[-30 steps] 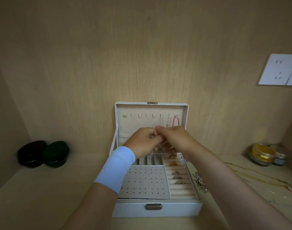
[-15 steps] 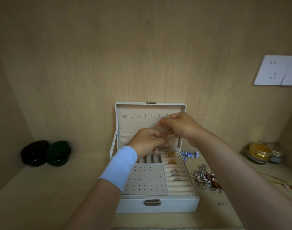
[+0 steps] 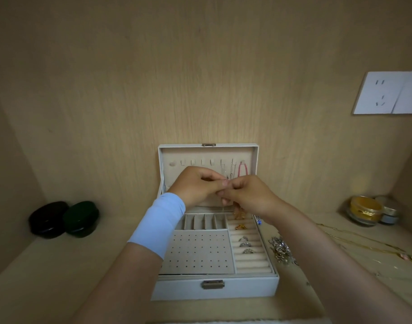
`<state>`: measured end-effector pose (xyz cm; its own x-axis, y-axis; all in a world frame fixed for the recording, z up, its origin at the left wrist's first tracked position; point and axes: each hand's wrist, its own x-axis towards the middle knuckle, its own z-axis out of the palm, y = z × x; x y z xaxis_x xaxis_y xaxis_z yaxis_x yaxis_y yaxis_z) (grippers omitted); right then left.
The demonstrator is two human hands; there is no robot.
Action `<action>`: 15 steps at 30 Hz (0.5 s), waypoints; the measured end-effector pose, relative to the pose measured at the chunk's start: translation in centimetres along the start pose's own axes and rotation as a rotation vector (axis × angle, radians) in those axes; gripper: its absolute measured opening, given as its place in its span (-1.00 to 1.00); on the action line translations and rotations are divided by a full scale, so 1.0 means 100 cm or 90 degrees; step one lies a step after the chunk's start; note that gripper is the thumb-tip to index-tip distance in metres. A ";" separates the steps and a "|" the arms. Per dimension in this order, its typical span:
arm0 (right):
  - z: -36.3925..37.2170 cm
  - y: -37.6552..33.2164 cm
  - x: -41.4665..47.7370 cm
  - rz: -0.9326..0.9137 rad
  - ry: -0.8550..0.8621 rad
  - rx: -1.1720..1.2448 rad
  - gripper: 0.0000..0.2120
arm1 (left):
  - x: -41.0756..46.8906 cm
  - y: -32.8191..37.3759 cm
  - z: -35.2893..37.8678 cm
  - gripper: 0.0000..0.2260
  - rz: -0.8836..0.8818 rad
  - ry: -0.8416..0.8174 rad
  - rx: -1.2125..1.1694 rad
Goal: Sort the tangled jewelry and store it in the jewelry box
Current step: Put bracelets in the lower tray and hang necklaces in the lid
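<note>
An open white jewelry box (image 3: pixel 214 289) stands in the middle of the wooden shelf, its lid (image 3: pixel 254 157) upright against the back wall. Thin chains (image 3: pixel 233 168) and a pink cord (image 3: pixel 242 170) hang from hooks inside the lid. Rings (image 3: pixel 246 244) sit in the padded slots on the box's right side. My left hand (image 3: pixel 195 185) and my right hand (image 3: pixel 249 195) meet fingertip to fingertip before the lid, both pinching a fine necklace chain (image 3: pixel 226 181) that hangs from a hook. A tangle of silver jewelry (image 3: pixel 281 250) lies right of the box.
Two dark oval cases (image 3: pixel 63 219), one black and one green, lie at the left. A gold-lidded jar (image 3: pixel 364 210) and a smaller tin stand at the right corner. Gold chains (image 3: pixel 364 244) trail across the shelf's right side. A white wall socket (image 3: pixel 387 93) is upper right.
My right hand has come down from the lid's hooks to meet my left hand again. The view has shifted slightly.
</note>
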<state>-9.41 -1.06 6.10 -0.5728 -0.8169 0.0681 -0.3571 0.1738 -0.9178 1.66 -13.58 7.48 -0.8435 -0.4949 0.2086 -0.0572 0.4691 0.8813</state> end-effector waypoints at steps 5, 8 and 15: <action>-0.014 -0.012 0.012 -0.049 0.079 -0.018 -0.85 | -0.001 -0.019 0.007 -0.84 -0.037 0.103 0.195; -0.019 -0.020 0.021 -0.069 0.098 -0.054 -0.81 | -0.007 -0.028 0.019 -0.73 0.001 0.077 0.383; -0.019 -0.020 0.042 -0.091 0.096 -0.151 -0.80 | -0.002 -0.032 0.029 -0.77 0.044 0.076 0.568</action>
<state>-12.45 -3.77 8.99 -0.6013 -0.7543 0.2636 -0.5935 0.2007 -0.7794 0.46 -12.87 3.39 -0.8020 -0.4939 0.3358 -0.4436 0.8691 0.2188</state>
